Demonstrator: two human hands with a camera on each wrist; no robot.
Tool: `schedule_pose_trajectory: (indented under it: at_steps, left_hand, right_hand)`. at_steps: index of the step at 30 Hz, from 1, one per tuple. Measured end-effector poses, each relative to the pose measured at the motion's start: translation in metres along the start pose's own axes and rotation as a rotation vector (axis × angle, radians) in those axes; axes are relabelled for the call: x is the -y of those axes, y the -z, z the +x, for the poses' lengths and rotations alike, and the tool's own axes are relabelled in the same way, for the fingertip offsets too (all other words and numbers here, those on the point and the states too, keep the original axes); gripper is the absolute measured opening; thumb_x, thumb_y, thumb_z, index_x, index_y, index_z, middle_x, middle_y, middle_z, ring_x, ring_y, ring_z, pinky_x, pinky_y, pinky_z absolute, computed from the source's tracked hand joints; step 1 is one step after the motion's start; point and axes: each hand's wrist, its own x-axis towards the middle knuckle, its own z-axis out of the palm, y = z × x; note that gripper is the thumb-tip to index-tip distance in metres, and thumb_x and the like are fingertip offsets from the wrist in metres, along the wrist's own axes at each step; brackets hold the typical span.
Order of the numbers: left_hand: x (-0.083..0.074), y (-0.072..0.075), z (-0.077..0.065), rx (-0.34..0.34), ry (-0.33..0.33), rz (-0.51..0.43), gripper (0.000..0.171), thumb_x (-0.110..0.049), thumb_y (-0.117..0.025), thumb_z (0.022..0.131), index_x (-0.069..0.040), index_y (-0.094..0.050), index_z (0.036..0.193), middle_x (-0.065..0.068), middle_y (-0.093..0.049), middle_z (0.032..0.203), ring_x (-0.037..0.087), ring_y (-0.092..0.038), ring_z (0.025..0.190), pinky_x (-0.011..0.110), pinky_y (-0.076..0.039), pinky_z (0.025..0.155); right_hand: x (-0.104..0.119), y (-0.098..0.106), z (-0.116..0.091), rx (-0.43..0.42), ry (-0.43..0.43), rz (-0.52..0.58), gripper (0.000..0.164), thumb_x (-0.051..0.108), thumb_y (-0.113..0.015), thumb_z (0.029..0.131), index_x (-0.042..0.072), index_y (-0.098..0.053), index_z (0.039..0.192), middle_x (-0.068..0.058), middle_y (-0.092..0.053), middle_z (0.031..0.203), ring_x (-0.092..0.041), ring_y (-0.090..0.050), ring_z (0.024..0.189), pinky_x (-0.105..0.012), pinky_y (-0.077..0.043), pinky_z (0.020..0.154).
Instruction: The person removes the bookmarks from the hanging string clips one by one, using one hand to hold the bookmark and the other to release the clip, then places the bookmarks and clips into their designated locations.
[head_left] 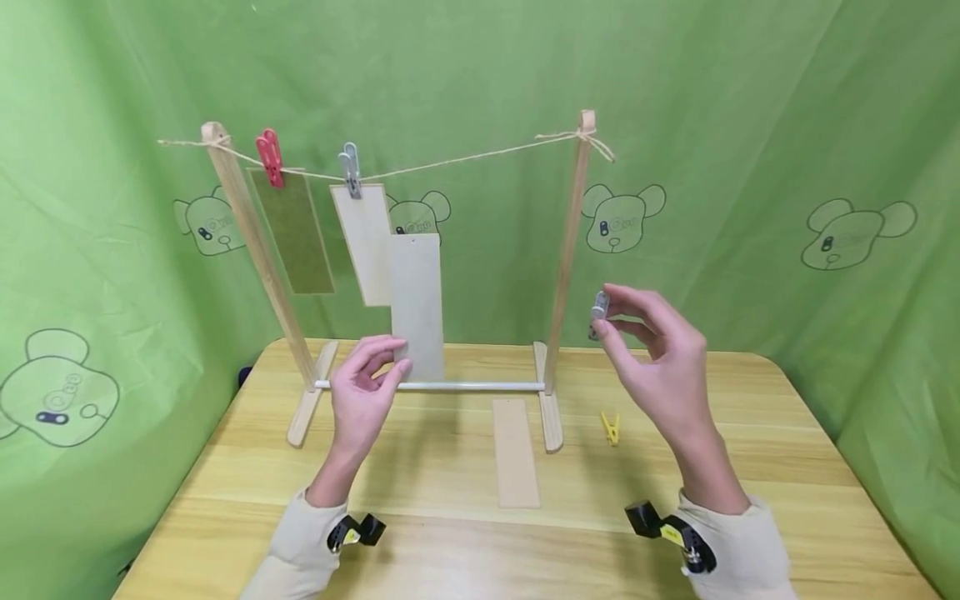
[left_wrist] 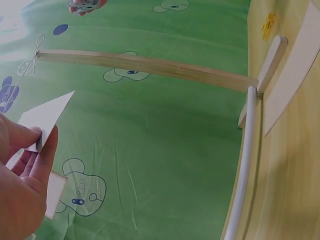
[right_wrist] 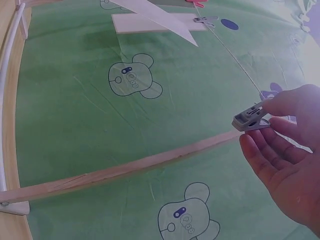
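Note:
My left hand (head_left: pixel 365 383) pinches the lower left edge of a pale rectangular card (head_left: pixel 417 304), held upright in front of the rack. In the left wrist view the thumb lies on one face of that card (left_wrist: pixel 49 116) and the fingers behind it. Out to the right of the rack, my right hand (head_left: pixel 660 354) holds a grey clothespin (head_left: pixel 599 315) between thumb and fingertips. The right wrist view shows this clothespin (right_wrist: pixel 250 117) up close. A twine line (head_left: pixel 465 158) carries an olive card (head_left: pixel 294 233) under a red clothespin (head_left: pixel 270 157) and a white card (head_left: pixel 363 250) under another grey clothespin (head_left: pixel 350 170).
Two wooden posts (head_left: pixel 572 250) on feet hold the line, joined low down by a white rod (head_left: pixel 480 386). A tan card (head_left: pixel 516 454) lies on the wooden table (head_left: pixel 450 550), with a yellow clothespin (head_left: pixel 611 429) to its right. Green curtain (head_left: pixel 712 108) surrounds the table.

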Motion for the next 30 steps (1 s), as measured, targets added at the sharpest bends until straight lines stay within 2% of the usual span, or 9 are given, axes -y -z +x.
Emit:
schedule_pose_trajectory:
  at_steps: [7,16,24,30]
  left_hand:
    - [-0.001,0.005,-0.005,-0.004,0.007,0.019,0.024,0.020,-0.070,0.085,0.018,-0.066,0.108,0.024,-0.064,0.110,0.018,-0.071,0.096,0.030,-0.062,0.084]
    - [0.000,0.009,-0.010,-0.029,0.012,0.028,0.019,0.019,-0.069,0.087,0.014,-0.070,0.105,0.027,-0.065,0.107,0.018,-0.074,0.097,0.030,-0.062,0.084]
    - [0.001,0.009,-0.012,-0.028,0.020,0.022,0.018,0.018,-0.070,0.086,0.013,-0.071,0.103,0.025,-0.066,0.106,0.018,-0.074,0.095,0.029,-0.062,0.083]
    - [0.004,0.009,-0.014,-0.044,0.032,-0.001,0.018,0.019,-0.071,0.085,0.016,-0.069,0.103,0.023,-0.068,0.104,0.017,-0.073,0.096,0.028,-0.062,0.084]
  right_hand:
    - [-0.003,0.006,-0.008,-0.028,-0.009,0.003,0.047,-0.025,-0.069,0.082,-0.008,-0.066,0.125,-0.020,-0.068,0.112,-0.021,-0.067,0.102,-0.028,-0.060,0.091]
    - [-0.012,0.018,-0.020,-0.081,-0.022,-0.011,0.048,-0.029,-0.068,0.079,-0.011,-0.066,0.124,-0.025,-0.067,0.113,-0.020,-0.067,0.102,-0.025,-0.060,0.090]
    - [-0.023,0.030,-0.029,-0.131,-0.053,-0.029,0.045,-0.029,-0.067,0.080,-0.014,-0.065,0.122,-0.024,-0.067,0.110,-0.019,-0.067,0.100,-0.022,-0.059,0.089]
    - [-0.031,0.039,-0.034,-0.161,-0.096,-0.076,0.042,-0.025,-0.068,0.083,-0.013,-0.066,0.122,-0.022,-0.068,0.109,-0.018,-0.067,0.099,-0.021,-0.059,0.088]
